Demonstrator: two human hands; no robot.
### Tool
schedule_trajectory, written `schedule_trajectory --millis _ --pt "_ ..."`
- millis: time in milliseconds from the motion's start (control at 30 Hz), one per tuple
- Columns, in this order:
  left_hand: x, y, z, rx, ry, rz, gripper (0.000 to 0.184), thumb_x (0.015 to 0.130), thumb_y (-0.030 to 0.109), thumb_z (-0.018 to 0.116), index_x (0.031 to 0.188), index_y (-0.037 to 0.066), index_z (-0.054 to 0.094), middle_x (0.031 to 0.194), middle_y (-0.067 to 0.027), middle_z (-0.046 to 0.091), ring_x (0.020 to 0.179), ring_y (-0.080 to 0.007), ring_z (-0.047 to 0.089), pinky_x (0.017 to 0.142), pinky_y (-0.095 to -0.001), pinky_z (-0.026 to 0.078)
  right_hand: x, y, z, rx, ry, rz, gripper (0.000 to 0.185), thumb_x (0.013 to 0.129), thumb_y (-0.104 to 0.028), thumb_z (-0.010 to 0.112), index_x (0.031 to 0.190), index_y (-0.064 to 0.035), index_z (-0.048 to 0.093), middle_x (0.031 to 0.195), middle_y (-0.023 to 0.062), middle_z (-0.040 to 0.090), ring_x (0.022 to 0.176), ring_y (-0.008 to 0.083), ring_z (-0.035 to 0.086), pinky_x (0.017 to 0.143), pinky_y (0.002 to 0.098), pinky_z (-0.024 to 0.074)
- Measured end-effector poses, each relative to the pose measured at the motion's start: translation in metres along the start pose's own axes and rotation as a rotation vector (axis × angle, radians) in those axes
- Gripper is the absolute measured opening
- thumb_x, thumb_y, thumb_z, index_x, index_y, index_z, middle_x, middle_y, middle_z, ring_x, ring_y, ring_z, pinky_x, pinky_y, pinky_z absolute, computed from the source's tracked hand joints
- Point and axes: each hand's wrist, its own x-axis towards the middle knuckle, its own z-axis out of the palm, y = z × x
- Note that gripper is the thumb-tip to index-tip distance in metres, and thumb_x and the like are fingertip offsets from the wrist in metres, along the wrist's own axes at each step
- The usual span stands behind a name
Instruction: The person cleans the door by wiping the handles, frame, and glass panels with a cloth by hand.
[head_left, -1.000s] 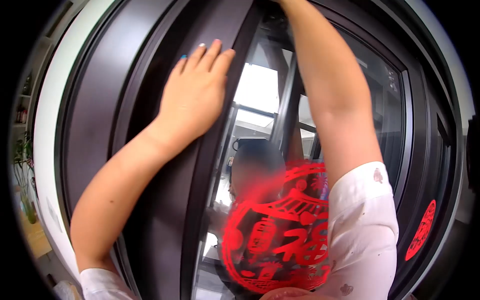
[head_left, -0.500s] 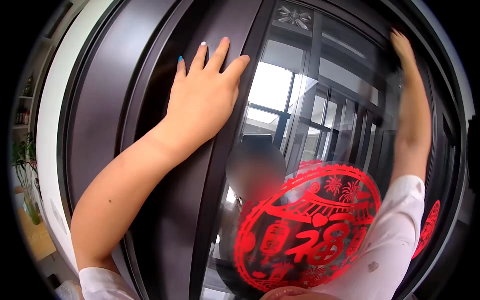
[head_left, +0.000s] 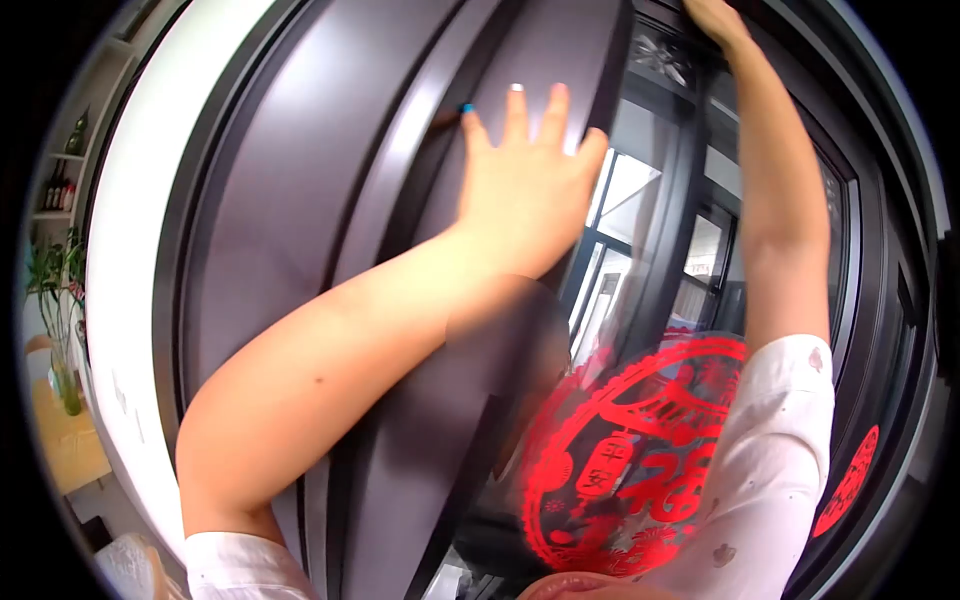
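1. Dark framework [head_left: 290, 200], biggest thing: glossy, ribbed upright panels fill centre-left, bowed by the lens; more dark frame runs along the right.
2. Glass pane [head_left: 640, 130]: set right of the panel under the left hand, between it and the right-hand frame. Windows and bars reflected in it.
3. White wall [head_left: 125, 260]: tall curved strip, left of the framework.
4. Right sleeve [head_left: 765, 470]: white, small dark prints, in front of the pane, bare forearm going up from it. Left sleeve [head_left: 245, 565]: white, bottom edge.
5. Red round decal [head_left: 665, 485]: low on the pane, characters and fireworks-like shapes, right part hidden by the right sleeve.
6. Left hand [head_left: 525, 200]: back to camera, fingers fanned out, laid on the dark panel just beside the pane's edge. One blue nail, one white.
7. Right hand [head_left: 715, 18]: high up by the top of the pane, cut by the picture edge; finger state and any contact, cannot tell.
8. Worktop [head_left: 72, 450]: wooden, far left, green plant [head_left: 55, 265] in a glass vase [head_left: 68, 392] by it.
9. Second red decal [head_left: 848, 482]: far right, seen narrow.
10. Etched flower [head_left: 662, 62]: top of the pane.
11. Bottles [head_left: 58, 193]: on a shelf, far left.
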Motion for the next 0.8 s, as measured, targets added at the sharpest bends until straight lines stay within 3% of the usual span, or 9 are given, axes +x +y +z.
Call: schedule_trajectory --millis 300,400,433,500,567,633,700,733,800 --pt "-0.002 -0.019 0.006 -0.217 0.238 -0.056 0.051 0.067 0.030 0.069 0.110 0.011 0.048 0.118 -0.0261 0.044 0.112 -0.0404 0.043 0.087 -0.0455 0.039 0.002 -0.140 -0.059 0.304 0.224 -0.368 0.027 0.078 -0.015 0.043 0.076 0.0051 0.061 0.097 0.0172 0.059 0.094 0.0300 0.054 0.084 0.0380 0.0454" --pt "-0.003 -0.019 0.005 -0.376 0.304 -0.084 0.056 0.073 0.038 0.065 0.102 -0.005 0.045 0.108 -0.0259 0.045 0.103 -0.0405 0.044 0.086 -0.0425 0.039 -0.077 -0.155 -0.113 0.210 0.382 -0.886 0.022 0.070 -0.015 0.051 0.071 0.0026 0.063 0.095 0.0141 0.059 0.097 0.0299 0.051 0.083 0.0400 0.0432" --pt "0.000 -0.014 0.002 -0.415 0.331 -0.138 0.058 0.077 0.041 0.061 0.099 -0.010 0.044 0.104 -0.0257 0.046 0.095 -0.0404 0.045 0.085 -0.0415 0.039 -0.106 -0.156 -0.098 0.342 0.230 -0.670 0.035 0.083 -0.016 0.044 0.115 -0.0029 0.052 0.125 0.0132 0.048 0.115 0.0271 0.044 0.097 0.0334 0.0335" --pt "-0.001 -0.012 -0.001 -0.465 0.391 -0.153 0.037 0.081 0.027 0.055 0.100 -0.005 0.048 0.100 -0.0214 0.051 0.095 -0.0335 0.050 0.083 -0.0402 0.040 -0.174 -0.190 -0.133 0.862 0.215 -0.459 0.027 0.073 -0.018 0.054 0.097 -0.0062 0.059 0.106 0.0092 0.059 0.101 0.0279 0.053 0.088 0.0368 0.0429" --pt "-0.003 -0.010 -0.004 -0.502 0.428 -0.175 0.034 0.083 0.025 0.053 0.102 -0.003 0.048 0.101 -0.0210 0.052 0.095 -0.0317 0.051 0.083 -0.0390 0.040 -0.207 -0.201 -0.132 0.496 0.334 -0.707 0.026 0.073 -0.023 0.055 0.095 -0.0115 0.062 0.100 0.0054 0.057 0.104 0.0281 0.050 0.093 0.0388 0.0395" --pt "-0.002 -0.008 0.007 -0.528 0.504 -0.123 0.043 0.086 0.032 0.053 0.106 -0.005 0.046 0.103 -0.0226 0.050 0.098 -0.0326 0.049 0.086 -0.0375 0.039 -0.212 -0.196 -0.132 0.694 0.206 -0.586 0.027 0.075 -0.023 0.054 0.098 -0.0111 0.061 0.109 0.0068 0.055 0.108 0.0311 0.048 0.094 0.0401 0.0380" --pt "-0.008 -0.031 -0.016 -0.437 0.489 -0.078 0.042 0.088 0.033 0.049 0.109 -0.004 0.046 0.106 -0.0215 0.051 0.101 -0.0315 0.050 0.088 -0.0364 0.038 -0.177 -0.205 -0.133 0.588 0.555 -0.455 0.024 0.076 -0.019 0.049 0.091 -0.0038 0.061 0.103 0.0089 0.055 0.101 0.0295 0.051 0.087 0.0403 0.0427" --pt "-0.006 -0.035 -0.015 -0.356 0.469 -0.050 0.043 0.089 0.034 0.047 0.111 -0.004 0.047 0.108 -0.0212 0.052 0.102 -0.0313 0.051 0.089 -0.0361 0.038 -0.156 -0.188 -0.119 0.776 0.278 -0.411 0.029 0.077 -0.021 0.049 0.098 -0.0040 0.059 0.107 0.0128 0.054 0.102 0.0326 0.051 0.087 0.0419 0.0419" --pt "-0.011 -0.043 -0.013 -0.292 0.406 -0.015 0.046 0.088 0.035 0.049 0.109 -0.006 0.048 0.107 -0.0211 0.051 0.102 -0.0332 0.049 0.089 -0.0352 0.037 -0.137 -0.150 -0.101 0.289 0.375 -0.374 0.020 0.072 -0.014 0.052 0.078 0.0015 0.063 0.097 0.0138 0.057 0.100 0.0288 0.048 0.089 0.0465 0.0365"
